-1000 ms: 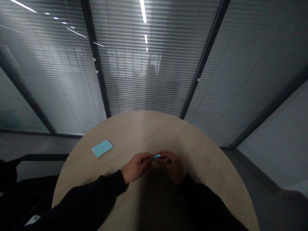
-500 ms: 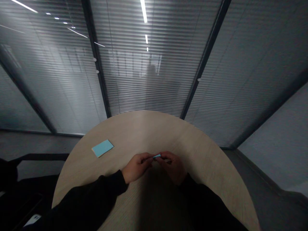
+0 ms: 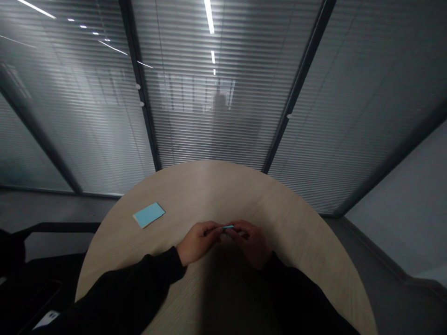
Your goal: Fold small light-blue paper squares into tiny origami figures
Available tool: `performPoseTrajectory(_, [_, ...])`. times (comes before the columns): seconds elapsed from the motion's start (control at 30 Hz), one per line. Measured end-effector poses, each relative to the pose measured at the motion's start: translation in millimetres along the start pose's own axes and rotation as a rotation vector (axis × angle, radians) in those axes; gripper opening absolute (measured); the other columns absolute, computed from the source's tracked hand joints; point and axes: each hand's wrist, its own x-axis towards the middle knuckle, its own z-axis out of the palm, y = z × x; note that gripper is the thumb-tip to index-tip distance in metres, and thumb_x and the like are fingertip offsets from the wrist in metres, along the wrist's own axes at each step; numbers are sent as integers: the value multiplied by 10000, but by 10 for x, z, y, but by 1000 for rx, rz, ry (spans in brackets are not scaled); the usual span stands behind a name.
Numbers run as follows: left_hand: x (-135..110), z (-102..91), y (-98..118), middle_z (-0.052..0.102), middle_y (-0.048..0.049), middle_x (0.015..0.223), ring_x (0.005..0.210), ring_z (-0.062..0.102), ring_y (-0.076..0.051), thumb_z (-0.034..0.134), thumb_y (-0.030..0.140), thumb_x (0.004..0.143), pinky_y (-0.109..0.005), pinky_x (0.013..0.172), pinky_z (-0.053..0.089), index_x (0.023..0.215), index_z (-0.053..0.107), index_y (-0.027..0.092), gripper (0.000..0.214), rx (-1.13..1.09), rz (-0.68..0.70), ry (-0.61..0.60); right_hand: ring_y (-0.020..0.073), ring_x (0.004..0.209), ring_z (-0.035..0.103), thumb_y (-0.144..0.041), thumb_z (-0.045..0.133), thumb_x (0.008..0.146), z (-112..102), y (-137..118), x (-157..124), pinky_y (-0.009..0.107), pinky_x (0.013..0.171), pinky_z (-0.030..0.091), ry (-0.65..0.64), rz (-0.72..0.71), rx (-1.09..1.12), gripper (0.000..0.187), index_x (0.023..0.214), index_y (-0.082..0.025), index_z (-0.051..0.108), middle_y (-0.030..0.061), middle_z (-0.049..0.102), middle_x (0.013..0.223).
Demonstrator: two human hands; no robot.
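Between my two hands, over the middle of the table, is a small folded piece of blue paper (image 3: 228,227). My left hand (image 3: 199,239) pinches its left end between thumb and fingers. The right end is pinched by my right hand (image 3: 252,242), whose thumb lies along the near side. Only a narrow blue strip shows; the fingertips hide the rest. Off to the left, a pad of blue paper sheets (image 3: 149,215) lies flat on the table, apart from both hands.
The round wooden table (image 3: 216,186) has its far edge close to glass panels with blinds (image 3: 209,135). At the left stands a black chair (image 3: 59,228) with its armrest near the table edge. A white wall (image 3: 401,209) rises on the right.
The visible blue strip between my fingers looks narrower and flatter than before. Both hands have stayed almost in place, and the pad has not moved.
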Motion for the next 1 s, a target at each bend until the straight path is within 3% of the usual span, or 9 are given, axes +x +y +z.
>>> performPoseTrajectory(0.37, [26, 10, -86, 713, -76, 857, 761, 598, -171, 523, 451, 921, -273, 700, 452, 1033, 731, 135, 394, -47, 7, -20, 201, 814, 692, -272, 683, 799, 50, -76, -29, 279, 599, 559, 150, -177, -245, 80, 791, -213, 737, 80, 714, 1002])
performPoseTrajectory(0.63, [16, -6, -54, 683, -44, 764, 660, 546, -139, 524, 452, 921, -250, 613, 401, 1068, 730, 140, 402, -30, -17, -33, 172, 757, 688, -312, 694, 816, 16, -25, 4, 257, 595, 555, 117, -76, -93, 115, 773, -213, 736, 66, 719, 977])
performPoseTrajectory(1.0, [4, -20, -34, 719, -82, 863, 743, 599, -175, 595, 456, 876, -289, 685, 455, 1085, 725, 139, 401, -91, -18, -46, 184, 759, 666, -376, 730, 767, 5, -77, 4, 280, 654, 509, 92, 78, 26, 183, 769, -193, 722, 42, 713, 844])
